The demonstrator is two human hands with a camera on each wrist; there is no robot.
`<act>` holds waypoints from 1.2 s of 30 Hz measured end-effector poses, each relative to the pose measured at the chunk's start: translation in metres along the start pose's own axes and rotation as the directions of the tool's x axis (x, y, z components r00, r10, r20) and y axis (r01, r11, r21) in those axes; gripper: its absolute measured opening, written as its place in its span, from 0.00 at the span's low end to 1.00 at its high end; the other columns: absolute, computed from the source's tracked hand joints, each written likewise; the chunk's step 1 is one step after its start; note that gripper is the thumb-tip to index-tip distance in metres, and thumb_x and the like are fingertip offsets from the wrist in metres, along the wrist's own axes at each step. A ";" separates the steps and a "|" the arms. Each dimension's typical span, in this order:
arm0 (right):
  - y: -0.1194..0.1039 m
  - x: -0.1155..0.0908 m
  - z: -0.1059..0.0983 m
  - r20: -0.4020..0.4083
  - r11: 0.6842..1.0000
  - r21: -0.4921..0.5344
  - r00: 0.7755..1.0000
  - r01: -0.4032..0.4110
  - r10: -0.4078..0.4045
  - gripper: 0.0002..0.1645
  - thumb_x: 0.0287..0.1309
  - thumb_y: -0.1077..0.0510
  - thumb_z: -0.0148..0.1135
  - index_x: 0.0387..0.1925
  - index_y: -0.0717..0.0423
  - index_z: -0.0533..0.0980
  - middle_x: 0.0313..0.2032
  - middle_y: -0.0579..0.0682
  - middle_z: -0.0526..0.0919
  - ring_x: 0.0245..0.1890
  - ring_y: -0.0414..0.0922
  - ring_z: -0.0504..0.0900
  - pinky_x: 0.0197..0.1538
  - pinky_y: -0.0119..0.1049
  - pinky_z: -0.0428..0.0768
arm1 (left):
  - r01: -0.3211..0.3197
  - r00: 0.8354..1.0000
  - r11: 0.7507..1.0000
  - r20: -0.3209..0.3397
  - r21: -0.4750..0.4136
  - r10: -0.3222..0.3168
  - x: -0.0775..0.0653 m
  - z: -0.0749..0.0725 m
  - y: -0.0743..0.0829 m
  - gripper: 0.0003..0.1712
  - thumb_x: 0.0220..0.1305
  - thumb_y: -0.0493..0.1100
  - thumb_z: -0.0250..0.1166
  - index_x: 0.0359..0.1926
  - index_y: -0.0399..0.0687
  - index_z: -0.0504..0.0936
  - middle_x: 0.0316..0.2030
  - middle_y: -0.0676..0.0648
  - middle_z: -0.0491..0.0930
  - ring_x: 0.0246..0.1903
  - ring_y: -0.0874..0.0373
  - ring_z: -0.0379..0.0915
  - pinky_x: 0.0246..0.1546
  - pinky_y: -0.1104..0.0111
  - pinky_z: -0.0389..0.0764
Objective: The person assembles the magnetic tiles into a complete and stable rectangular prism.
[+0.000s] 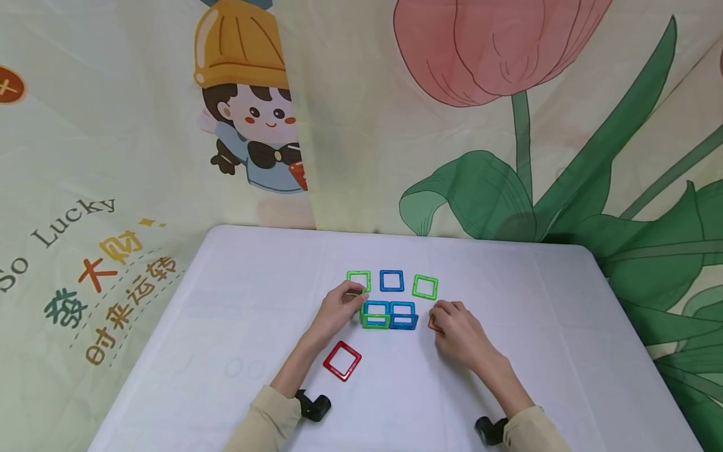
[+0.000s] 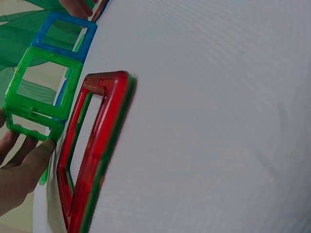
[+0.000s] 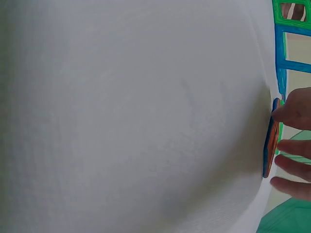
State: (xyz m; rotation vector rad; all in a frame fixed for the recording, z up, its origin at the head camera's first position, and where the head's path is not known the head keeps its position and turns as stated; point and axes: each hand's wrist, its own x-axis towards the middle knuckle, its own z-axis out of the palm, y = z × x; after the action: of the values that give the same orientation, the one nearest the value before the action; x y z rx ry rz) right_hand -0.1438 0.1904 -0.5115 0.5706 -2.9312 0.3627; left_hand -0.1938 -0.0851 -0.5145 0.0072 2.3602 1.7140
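Green and blue square magnetic tiles stand joined in a low box shape; its front shows a green tile [image 1: 376, 326] beside a blue tile [image 1: 403, 327]. My left hand [image 1: 337, 311] is at the box's left end, thumb and fingers pinching the green end tile [image 2: 59, 130]. Just right of the box, my right hand [image 1: 459, 331] pinches an orange tile [image 3: 273, 141] between thumb and fingers, close over the table. Blue and green edges show along either side of that orange tile. Most of it is hidden by the hand in the head view.
Behind the box lie a loose green tile [image 1: 358, 272], a blue tile [image 1: 392, 272] and another green tile [image 1: 426, 277]. A red tile [image 1: 334, 371] lies in front, near the left forearm. The white-covered table [image 1: 226, 301] meets a printed cloth backdrop [image 1: 350, 125].
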 end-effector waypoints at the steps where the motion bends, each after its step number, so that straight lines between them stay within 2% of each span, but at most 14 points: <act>1: 0.000 0.000 0.000 0.008 1.000 -0.009 1.000 -0.001 0.001 0.20 0.51 0.68 0.73 0.48 0.61 0.83 0.51 0.57 0.85 0.51 0.58 0.81 0.53 0.51 0.83 | 0.000 1.000 1.000 -0.001 0.001 0.000 0.000 0.000 0.000 0.19 0.73 0.48 0.64 0.59 0.45 0.80 0.55 0.45 0.81 0.53 0.52 0.78 0.49 0.65 0.80; 10: -0.002 0.001 0.002 0.036 0.999 -0.034 0.999 -0.028 0.030 0.24 0.52 0.68 0.73 0.53 0.62 0.80 0.51 0.57 0.84 0.51 0.58 0.81 0.50 0.51 0.85 | 0.000 1.000 1.000 0.002 0.002 0.000 0.001 0.000 -0.001 0.19 0.73 0.48 0.64 0.59 0.45 0.80 0.55 0.45 0.80 0.54 0.52 0.78 0.51 0.63 0.80; 17: 0.000 0.002 0.004 0.060 0.997 -0.012 0.995 -0.076 0.077 0.35 0.51 0.67 0.73 0.63 0.67 0.75 0.57 0.62 0.79 0.53 0.56 0.79 0.50 0.49 0.85 | 0.001 1.000 1.000 0.004 0.001 -0.001 0.000 0.001 -0.001 0.19 0.73 0.49 0.64 0.59 0.46 0.80 0.56 0.45 0.80 0.54 0.52 0.78 0.52 0.63 0.81; 21: 0.000 0.003 0.003 0.049 0.993 0.058 0.994 -0.099 0.096 0.39 0.47 0.69 0.72 0.64 0.69 0.74 0.59 0.62 0.76 0.54 0.55 0.77 0.49 0.48 0.85 | -0.001 1.000 1.000 0.004 0.004 0.001 -0.001 0.000 -0.001 0.18 0.73 0.49 0.64 0.58 0.46 0.80 0.56 0.45 0.80 0.54 0.51 0.78 0.52 0.62 0.81; 27: -0.002 0.006 0.000 0.067 0.970 0.194 0.988 -0.147 0.136 0.41 0.46 0.71 0.72 0.66 0.63 0.74 0.61 0.58 0.74 0.56 0.52 0.75 0.54 0.48 0.84 | -0.001 1.000 1.000 0.009 0.011 0.001 -0.002 -0.001 0.000 0.20 0.73 0.49 0.63 0.59 0.45 0.79 0.56 0.45 0.80 0.54 0.51 0.77 0.52 0.62 0.81; 31: 0.000 0.007 -0.001 0.080 0.942 0.291 0.986 -0.164 0.147 0.42 0.46 0.72 0.72 0.67 0.60 0.73 0.61 0.56 0.74 0.58 0.52 0.76 0.59 0.49 0.82 | -0.003 1.000 1.000 0.015 0.009 0.002 -0.002 -0.001 0.000 0.20 0.74 0.49 0.63 0.60 0.45 0.79 0.57 0.45 0.80 0.55 0.51 0.77 0.52 0.63 0.81; 36: 0.003 0.011 0.000 0.116 0.887 0.421 0.981 -0.192 0.157 0.42 0.49 0.72 0.72 0.68 0.57 0.71 0.63 0.55 0.75 0.62 0.54 0.77 0.62 0.49 0.80 | -0.001 1.000 1.000 0.022 0.000 0.001 -0.002 -0.002 0.000 0.20 0.73 0.50 0.64 0.60 0.45 0.79 0.57 0.45 0.79 0.55 0.51 0.77 0.52 0.62 0.81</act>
State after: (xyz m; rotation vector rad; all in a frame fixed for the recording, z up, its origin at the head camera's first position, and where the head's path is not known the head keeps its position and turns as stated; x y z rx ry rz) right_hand -0.1548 0.1897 -0.5100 0.3694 -2.9926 1.0533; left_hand -0.1921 -0.0869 -0.5134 0.0266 2.3445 1.7058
